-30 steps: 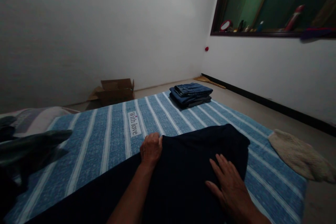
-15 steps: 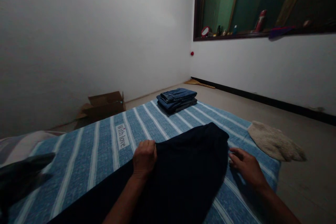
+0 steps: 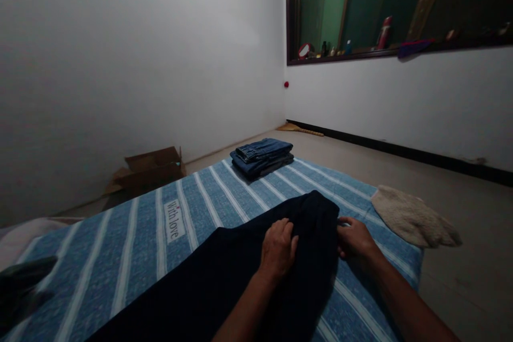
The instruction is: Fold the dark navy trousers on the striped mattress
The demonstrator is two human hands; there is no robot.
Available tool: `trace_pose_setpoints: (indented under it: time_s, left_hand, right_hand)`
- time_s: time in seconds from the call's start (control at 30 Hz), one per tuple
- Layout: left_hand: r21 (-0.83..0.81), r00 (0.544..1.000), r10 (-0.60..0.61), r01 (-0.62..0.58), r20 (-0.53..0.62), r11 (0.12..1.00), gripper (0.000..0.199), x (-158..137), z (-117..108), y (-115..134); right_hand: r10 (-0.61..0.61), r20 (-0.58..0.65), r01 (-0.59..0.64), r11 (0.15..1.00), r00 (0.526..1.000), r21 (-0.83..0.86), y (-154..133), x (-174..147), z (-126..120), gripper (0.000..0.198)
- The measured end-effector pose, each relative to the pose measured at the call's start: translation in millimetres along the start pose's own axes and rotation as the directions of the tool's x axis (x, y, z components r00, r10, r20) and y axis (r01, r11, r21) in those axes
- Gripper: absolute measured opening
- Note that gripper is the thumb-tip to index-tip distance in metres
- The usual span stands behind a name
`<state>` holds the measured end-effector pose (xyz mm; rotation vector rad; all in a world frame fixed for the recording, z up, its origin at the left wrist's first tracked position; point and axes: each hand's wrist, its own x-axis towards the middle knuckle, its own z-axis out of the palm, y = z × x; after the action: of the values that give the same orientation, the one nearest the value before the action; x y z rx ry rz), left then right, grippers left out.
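Dark navy trousers (image 3: 236, 262), as their long shape suggests, lie across a blue-and-white striped bed cover (image 3: 152, 224). My left hand (image 3: 279, 248) rests on top of the cloth, its fingers stretched out over the fabric and the thumb slightly apart. At the right edge of the trousers, my right hand (image 3: 355, 238) has its fingers closed on the border of the cloth; the fingertips are partly hidden there. Beyond both hands, a stack of folded jeans (image 3: 262, 156) sits near the far corner of the bed.
A beige knitted piece (image 3: 412, 216) hangs over the bed's right edge. Dark cloth (image 3: 24, 283) lies at the near left. An open cardboard box (image 3: 150, 171) stands past the left edge. On the floor by the far corner is a broom (image 3: 300, 129). A window (image 3: 360, 10) holds small items.
My left hand has let go of the trousers' far edge and moved right, onto the middle of the cloth. My right hand has come in against the right edge. The view has shifted slightly.
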<state>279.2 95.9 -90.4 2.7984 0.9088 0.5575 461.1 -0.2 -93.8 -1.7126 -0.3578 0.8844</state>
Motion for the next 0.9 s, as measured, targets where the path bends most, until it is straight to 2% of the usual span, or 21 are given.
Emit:
trace_pose_setpoints:
  time_s: [0.13,0.27,0.43,0.63,0.73,0.8,0.9]
  left_hand:
    - [0.015,1.0,-0.019,0.019,-0.005,1.0,0.035,-4.4,8.5,-3.5]
    - [0.024,0.995,-0.055,0.053,0.085,0.998,0.045,-4.7,6.5,-1.4]
    - [0.008,0.975,-0.092,0.092,0.203,0.996,0.057,-7.5,6.4,-1.2]
    - [-0.015,0.962,-0.087,0.094,0.258,0.995,0.066,-11.7,7.8,-3.0]
    - [-0.028,0.956,-0.072,0.083,0.285,0.996,0.071,-12.6,6.5,-3.4]
    - [-0.037,0.953,-0.053,0.067,0.299,0.997,0.078,-13.2,5.5,-3.8]
    - [-0.05,0.948,-0.025,0.043,0.318,0.998,0.084,-13.6,4.7,-4.3]
  right_hand:
    - [0.014,0.05,-0.014,1.0,0.999,-0.003,-0.9,2.6,1.2,0.038]
    - [-0.019,0.017,0.02,0.999,1.0,-0.051,4.8,9.6,-2.2,0.03]
    - [-0.086,-0.042,0.08,0.989,0.995,-0.125,11.4,16.2,-10.5,0.029]
    - [-0.159,-0.056,0.147,0.974,0.986,-0.172,18.1,18.0,-17.7,0.029]
    - [-0.203,-0.089,0.174,0.948,0.975,-0.265,18.7,19.1,-20.4,0.031]
    - [-0.212,-0.084,0.172,0.925,0.974,-0.338,17.2,20.3,-21.0,0.033]
    - [-0.195,-0.03,0.171,0.916,0.98,-0.362,14.3,22.1,-22.2,0.042]
